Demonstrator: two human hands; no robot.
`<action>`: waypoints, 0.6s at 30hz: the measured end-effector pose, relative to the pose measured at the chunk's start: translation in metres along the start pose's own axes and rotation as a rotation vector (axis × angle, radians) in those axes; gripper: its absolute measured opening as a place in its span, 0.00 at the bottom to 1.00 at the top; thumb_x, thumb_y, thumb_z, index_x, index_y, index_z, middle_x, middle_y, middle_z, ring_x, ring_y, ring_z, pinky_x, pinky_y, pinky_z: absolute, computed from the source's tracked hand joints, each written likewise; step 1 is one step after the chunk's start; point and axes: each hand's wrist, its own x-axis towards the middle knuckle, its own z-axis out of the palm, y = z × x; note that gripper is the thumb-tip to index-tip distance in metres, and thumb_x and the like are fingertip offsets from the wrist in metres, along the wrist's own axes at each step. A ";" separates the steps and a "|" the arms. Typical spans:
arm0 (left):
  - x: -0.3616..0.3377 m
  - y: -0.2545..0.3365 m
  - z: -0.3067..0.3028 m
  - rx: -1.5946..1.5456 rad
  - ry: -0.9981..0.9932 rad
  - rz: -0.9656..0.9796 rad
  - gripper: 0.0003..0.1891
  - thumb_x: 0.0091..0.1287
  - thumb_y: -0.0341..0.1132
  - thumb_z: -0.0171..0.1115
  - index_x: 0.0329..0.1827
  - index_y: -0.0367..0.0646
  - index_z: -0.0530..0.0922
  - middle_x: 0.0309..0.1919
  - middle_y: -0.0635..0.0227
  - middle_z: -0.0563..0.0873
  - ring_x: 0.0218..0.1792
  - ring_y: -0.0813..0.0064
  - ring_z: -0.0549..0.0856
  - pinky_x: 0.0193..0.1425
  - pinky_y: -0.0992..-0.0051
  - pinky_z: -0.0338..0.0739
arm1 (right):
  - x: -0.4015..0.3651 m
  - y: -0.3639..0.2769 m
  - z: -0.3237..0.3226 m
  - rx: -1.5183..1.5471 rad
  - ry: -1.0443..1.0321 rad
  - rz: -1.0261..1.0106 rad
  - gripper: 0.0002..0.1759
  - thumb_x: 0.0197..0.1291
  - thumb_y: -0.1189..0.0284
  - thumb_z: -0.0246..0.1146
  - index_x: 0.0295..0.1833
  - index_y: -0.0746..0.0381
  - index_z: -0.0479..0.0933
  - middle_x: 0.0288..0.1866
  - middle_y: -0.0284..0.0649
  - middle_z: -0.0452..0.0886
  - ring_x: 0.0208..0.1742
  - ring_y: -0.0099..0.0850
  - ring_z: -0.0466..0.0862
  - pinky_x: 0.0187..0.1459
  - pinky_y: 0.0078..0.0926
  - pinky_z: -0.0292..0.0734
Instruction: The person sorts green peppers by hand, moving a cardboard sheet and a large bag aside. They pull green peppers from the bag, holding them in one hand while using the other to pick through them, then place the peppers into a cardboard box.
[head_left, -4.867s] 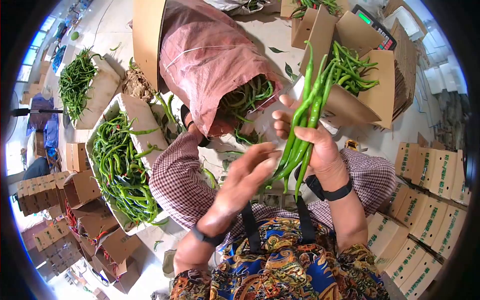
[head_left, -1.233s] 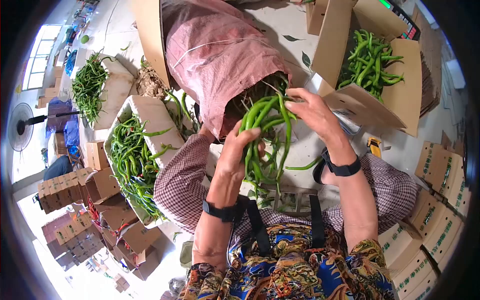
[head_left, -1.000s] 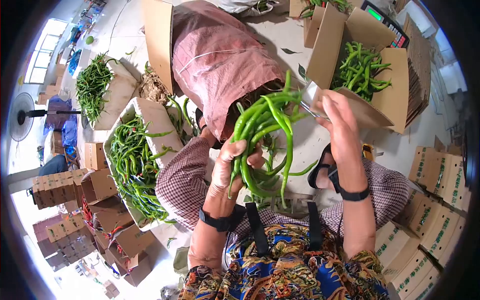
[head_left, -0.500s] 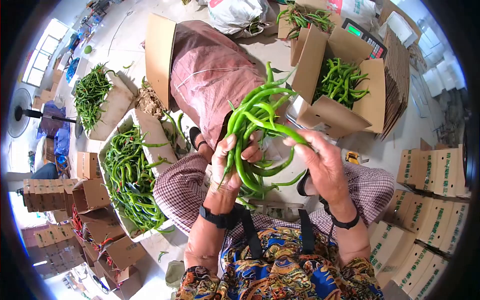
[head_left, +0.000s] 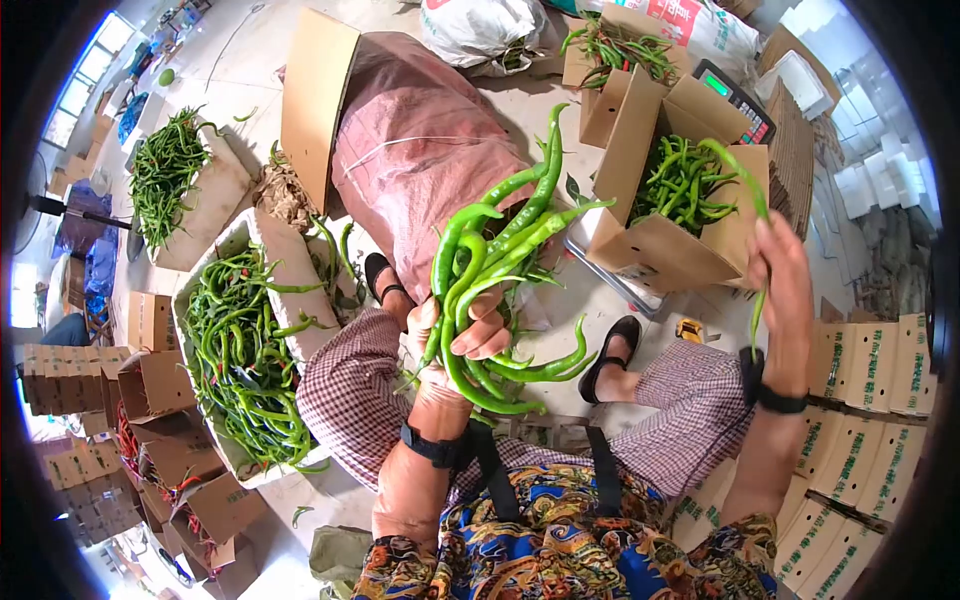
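Observation:
A bunch of long green peppers (head_left: 490, 250) fans out from my left hand (head_left: 460, 335), whose fingers are wrapped round it in front of my lap. Out to the right, my right hand (head_left: 778, 262) pinches one long green pepper (head_left: 738, 168), which extends above and below the fingers. That hand is beside the open cardboard box (head_left: 625, 245) holding green peppers (head_left: 683, 185). The box rests on a scale with a lit green display (head_left: 716, 84).
A pink woven sack (head_left: 400, 150) lies ahead. At left are a white foam crate of peppers (head_left: 205, 405) and another crate (head_left: 215, 190). Stacked cartons (head_left: 860, 450) stand at right, a yellow tape measure (head_left: 689, 330) on the floor, white sacks (head_left: 480, 30) at the top.
My right hand has moved away from the bunch to the right, taking one pepper with it. My left hand still holds the bunch. The view has shifted slightly, and more of my right shoe shows.

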 end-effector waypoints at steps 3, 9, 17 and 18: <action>-0.004 -0.003 -0.001 -0.022 -0.022 0.011 0.23 0.69 0.43 0.58 0.58 0.35 0.68 0.37 0.62 0.71 0.19 0.84 0.73 0.27 0.79 0.68 | 0.077 0.040 -0.025 -0.113 0.058 -0.167 0.19 0.68 0.63 0.56 0.57 0.63 0.75 0.30 0.27 0.72 0.31 0.15 0.71 0.31 0.15 0.65; -0.007 -0.015 0.003 -0.132 0.078 -0.025 0.26 0.61 0.42 0.59 0.54 0.29 0.70 0.34 0.61 0.77 0.16 0.82 0.73 0.26 0.77 0.69 | 0.007 -0.007 0.083 -0.161 -0.444 -0.167 0.20 0.67 0.64 0.57 0.58 0.65 0.75 0.55 0.39 0.79 0.56 0.28 0.78 0.53 0.26 0.73; -0.012 -0.026 -0.009 -0.186 0.084 -0.118 0.29 0.59 0.45 0.58 0.54 0.25 0.70 0.38 0.55 0.77 0.19 0.80 0.73 0.26 0.77 0.68 | -0.027 0.016 0.174 0.678 -0.647 0.095 0.20 0.62 0.72 0.64 0.58 0.66 0.72 0.53 0.39 0.79 0.54 0.28 0.79 0.58 0.28 0.73; -0.012 -0.027 -0.008 -0.186 0.114 -0.114 0.30 0.59 0.45 0.58 0.54 0.24 0.69 0.40 0.52 0.77 0.19 0.79 0.73 0.25 0.77 0.68 | -0.027 0.015 0.172 0.582 -0.635 0.031 0.24 0.63 0.72 0.63 0.63 0.67 0.69 0.56 0.42 0.78 0.58 0.32 0.79 0.61 0.33 0.74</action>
